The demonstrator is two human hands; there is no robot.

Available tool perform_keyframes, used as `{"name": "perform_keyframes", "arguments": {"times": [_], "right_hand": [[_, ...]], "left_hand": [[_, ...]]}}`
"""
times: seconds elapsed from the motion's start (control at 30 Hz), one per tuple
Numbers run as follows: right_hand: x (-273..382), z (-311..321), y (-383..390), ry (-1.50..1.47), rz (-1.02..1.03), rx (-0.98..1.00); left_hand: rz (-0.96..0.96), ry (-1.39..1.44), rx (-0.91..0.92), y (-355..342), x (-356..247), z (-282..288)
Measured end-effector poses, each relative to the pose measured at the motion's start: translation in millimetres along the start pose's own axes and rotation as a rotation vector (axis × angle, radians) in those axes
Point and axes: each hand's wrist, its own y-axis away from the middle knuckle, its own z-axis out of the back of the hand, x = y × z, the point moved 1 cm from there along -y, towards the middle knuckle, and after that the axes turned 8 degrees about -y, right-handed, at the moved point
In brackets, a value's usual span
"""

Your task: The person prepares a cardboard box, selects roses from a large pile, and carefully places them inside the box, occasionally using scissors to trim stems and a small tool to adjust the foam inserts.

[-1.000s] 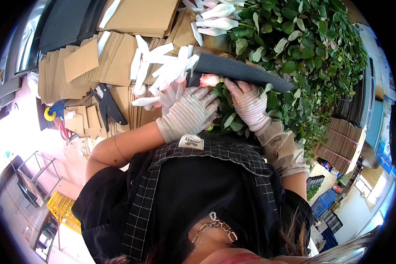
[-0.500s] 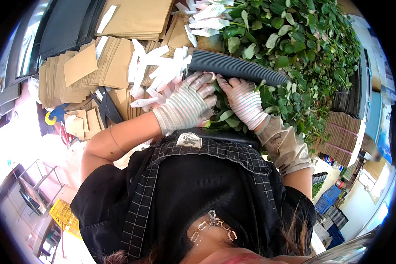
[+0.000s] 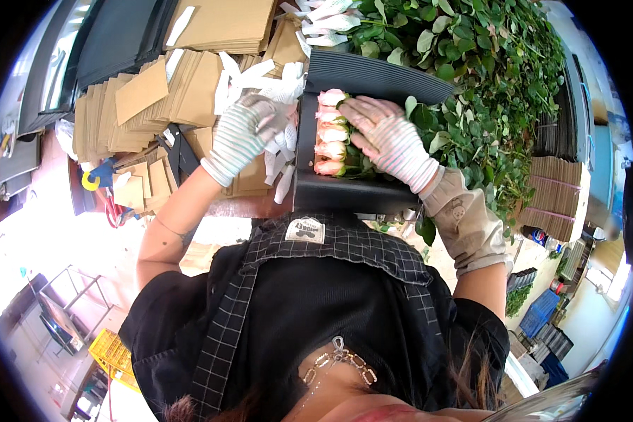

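A dark grey corrugated sheet folded like a trough (image 3: 344, 193) lies on the tabletop just in front of the person's chest, and a row of pale pink rosebuds (image 3: 330, 133) sits inside it along its left wall, heads stacked one above another. The right hand (image 3: 390, 137), in a white-and-pink striped knit glove, lies flat on the green stems and leaves just right of the buds, fingers spread and pressing down, not closed round anything. The left hand (image 3: 243, 133), in a grey-striped glove, is at the outer left wall of the sheet; its grip looks curled against a bunch of white paper strips (image 3: 274, 88), though whether it is clamped on them I cannot tell.

Left of the sheet, stacks of brown card pieces (image 3: 130, 105) cover the tabletop, with black-handled shears (image 3: 179, 151) lying on them and a blue and yellow tool (image 3: 95, 176) further left. Right of and beyond the sheet, a heap of leafy green rose stems (image 3: 499, 77) crowds up against its far edge and the right forearm.
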Motion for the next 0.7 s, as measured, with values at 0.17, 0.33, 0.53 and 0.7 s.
{"name": "perform_keyframes", "arguments": {"times": [0.17,0.33,0.53,0.7], "right_hand": [[7,6,-6,0.126,-0.229,0.283],[3,-5,-6,0.06,-0.185,0.444],[9,-5,-15,-0.029,-0.306,0.486],[1,-8,-12,-0.09,-0.339,0.456]], "left_hand": [[-0.423,-0.107,0.098,-1,-32,-19],[-0.547,-0.249,0.201,-3,-43,-44],[-0.612,-0.293,0.144,-2,-45,-54],[-0.544,-0.16,0.094,-12,-46,-42]]}}
